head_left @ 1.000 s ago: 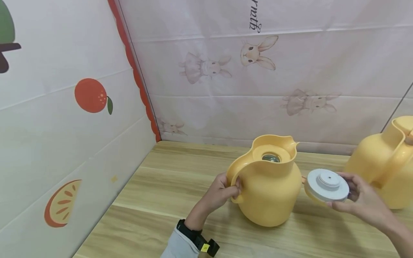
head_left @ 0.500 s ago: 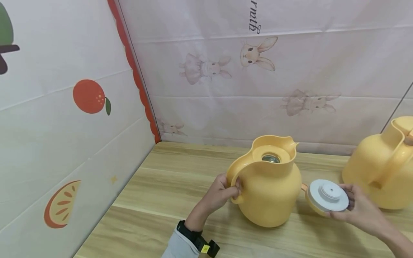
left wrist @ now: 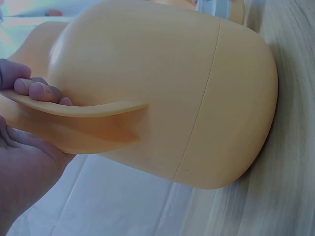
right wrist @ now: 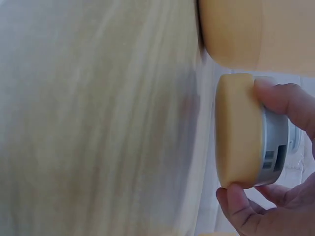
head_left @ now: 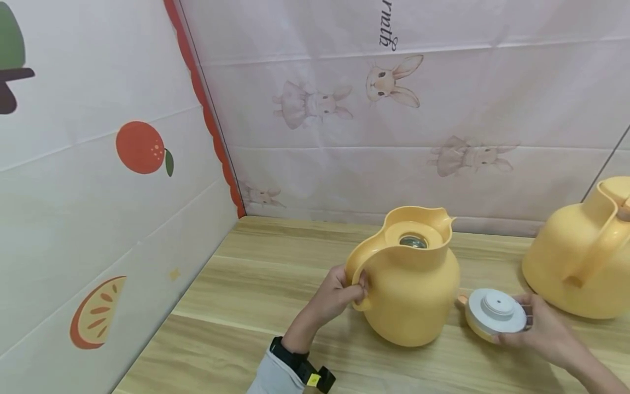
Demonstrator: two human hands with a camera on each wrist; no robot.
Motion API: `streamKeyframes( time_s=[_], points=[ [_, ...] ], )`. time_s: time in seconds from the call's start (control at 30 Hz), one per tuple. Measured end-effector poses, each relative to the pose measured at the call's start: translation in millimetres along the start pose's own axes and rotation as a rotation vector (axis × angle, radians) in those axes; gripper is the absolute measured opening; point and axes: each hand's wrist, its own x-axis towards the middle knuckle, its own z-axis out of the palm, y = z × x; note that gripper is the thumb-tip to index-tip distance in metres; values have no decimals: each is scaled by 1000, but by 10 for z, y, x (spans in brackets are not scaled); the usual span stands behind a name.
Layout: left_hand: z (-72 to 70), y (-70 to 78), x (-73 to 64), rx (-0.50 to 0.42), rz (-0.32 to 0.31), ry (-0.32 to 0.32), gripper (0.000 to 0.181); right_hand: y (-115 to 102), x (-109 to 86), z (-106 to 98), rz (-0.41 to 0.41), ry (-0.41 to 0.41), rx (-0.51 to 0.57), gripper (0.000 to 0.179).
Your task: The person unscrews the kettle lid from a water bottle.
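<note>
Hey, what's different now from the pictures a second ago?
The right hand has moved the lid down, closer to the table. Nothing new was picked up or let go: that hand still holds the lid, white side up. The left hand still grips the handle of the open jug, and both that jug and the other jug stayed put.

One farther view, two close ones
From the head I look forward and down; my wrist views lie sideways, left sharing the open jug [head_left: 413,293], right the lid [head_left: 496,311].
</note>
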Motion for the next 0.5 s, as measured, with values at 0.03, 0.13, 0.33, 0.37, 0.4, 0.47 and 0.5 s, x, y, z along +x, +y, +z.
streamKeyframes(
  time_s=[0.03,0.13,0.33,0.37,0.4,0.47,0.5],
  points=[
    [-1,0,0,-3,1,-1,10,0,-3,14,2,-2,-4,87],
    [-3,-1,1,-10,-7,0,9,5,-1,54,-4,-11,7,86],
    [-5,-14,1,-25,-11,10,6,8,10,108,-4,-21,-20,86],
    [-6,-17,-2,-27,-8,11,5,10,9,119,-2,-20,-26,86],
    [-7,-20,-3,-30,-11,12,6,12,8,132,-3,-14,-33,86],
    [-9,-26,-7,-38,-21,17,5,16,4,155,-1,-9,-47,86],
    [-11,-29,-9,-41,-29,19,6,17,2,165,1,-7,-55,86]
  ],
)
